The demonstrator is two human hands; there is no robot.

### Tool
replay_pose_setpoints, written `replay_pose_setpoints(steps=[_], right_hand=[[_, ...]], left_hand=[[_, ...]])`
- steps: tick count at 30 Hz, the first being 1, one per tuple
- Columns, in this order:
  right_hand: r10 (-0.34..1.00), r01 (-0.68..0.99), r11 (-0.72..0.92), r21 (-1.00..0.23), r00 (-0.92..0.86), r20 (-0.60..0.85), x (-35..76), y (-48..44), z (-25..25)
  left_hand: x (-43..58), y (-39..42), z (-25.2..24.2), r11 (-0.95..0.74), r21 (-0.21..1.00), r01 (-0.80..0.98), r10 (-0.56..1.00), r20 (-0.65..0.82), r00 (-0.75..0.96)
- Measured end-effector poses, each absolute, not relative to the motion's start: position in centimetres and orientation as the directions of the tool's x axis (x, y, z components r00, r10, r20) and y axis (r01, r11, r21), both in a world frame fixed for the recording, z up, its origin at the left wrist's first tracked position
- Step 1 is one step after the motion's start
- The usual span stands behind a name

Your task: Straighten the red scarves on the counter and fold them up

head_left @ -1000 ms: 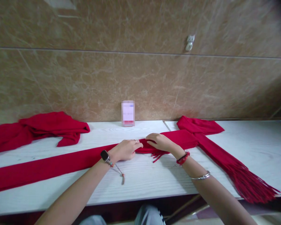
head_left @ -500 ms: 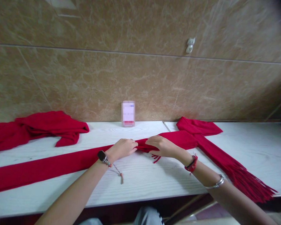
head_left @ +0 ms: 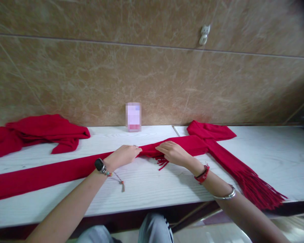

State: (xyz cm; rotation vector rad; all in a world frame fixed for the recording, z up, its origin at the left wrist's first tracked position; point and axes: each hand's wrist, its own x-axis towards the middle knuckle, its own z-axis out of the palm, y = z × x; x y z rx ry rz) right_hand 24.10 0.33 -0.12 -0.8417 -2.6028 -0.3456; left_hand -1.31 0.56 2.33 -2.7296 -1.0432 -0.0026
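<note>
A long red scarf (head_left: 53,172) lies lengthwise along the white table, folded narrow on its left stretch. My left hand (head_left: 125,154) pinches it near the middle, thumb and fingers closed on the edge. A short way to the right, my right hand (head_left: 174,153) curls over the cloth with its fingers together, its thumb hidden. Between the hands the scarf is gathered, and a few fringe strands (head_left: 162,162) poke out below. Right of my right hand, red cloth lies in flat layers (head_left: 190,143).
Another red cloth is heaped (head_left: 48,130) at the back left. At the right lie a folded red piece (head_left: 212,131) and a long fringed end (head_left: 258,189). A phone-like object with a blurred screen (head_left: 133,116) leans on the tiled wall (head_left: 91,77). A white cat-shaped hook (head_left: 204,34) is on the wall.
The view has shifted slightly, so everything sits higher and further left. The gap between my hands has widened a little, and the cloth between them looks flatter.
</note>
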Motion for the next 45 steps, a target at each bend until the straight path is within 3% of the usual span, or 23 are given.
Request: replay_pose_setpoints(steps=[9, 22, 31, 36, 45], right_hand=[[0.545, 0.686, 0.699, 0.204, -0.695, 0.47, 24.1, 0.7, -0.3], [0.492, 0.622, 0.752, 0.219, -0.75, 0.442, 24.9, 1.3, -0.7], [0.542, 0.656, 0.707, 0.264, -0.743, 0.394, 24.1, 0.6, -0.5], [0.507, 0.625, 0.753, 0.207, -0.75, 0.425, 24.3, 1.1, -1.3], [0.549, 0.662, 0.73, 0.171, -0.717, 0.43, 25.5, 0.8, -0.3]], left_hand=[[1.5, -0.6, 1.4, -0.699, -0.227, 0.678, 0.635, 0.24, 0.735], [0.8, -0.3, 1.3, -0.759, -0.187, 0.624, 0.598, 0.179, 0.781], [0.8, -0.4, 1.0, -0.757, -0.197, 0.623, 0.594, 0.189, 0.782], [0.9, -0.4, 0.6, -0.732, -0.203, 0.651, 0.608, 0.236, 0.758], [0.2, 0.1, 0.6, -0.701, -0.178, 0.69, 0.674, 0.15, 0.723]])
